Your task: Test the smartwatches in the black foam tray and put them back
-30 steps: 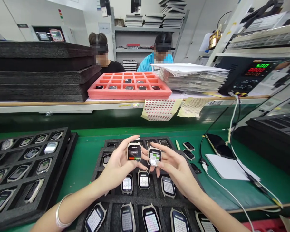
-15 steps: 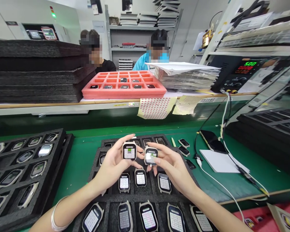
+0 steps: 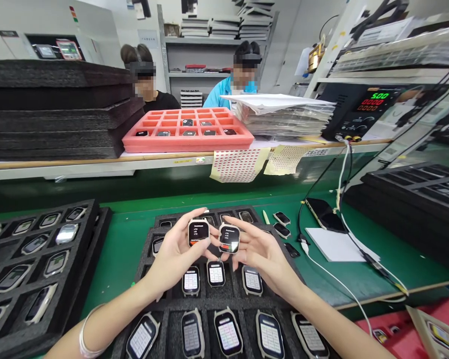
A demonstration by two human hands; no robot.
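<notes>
Green workbench [image 3: 127, 234], raised wooden shelf [image 3: 60, 163], grey metal shelving [image 3: 209, 74] against white wall [image 3: 112, 25], bright even light

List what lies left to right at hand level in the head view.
foam tray → left hand → left watch → right watch → right hand → white notepad → stacked black trays

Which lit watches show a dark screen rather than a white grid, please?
The two held up: the left watch in the left hand and the right watch in the right hand. Lit ones in the black tray show white grids.
</notes>
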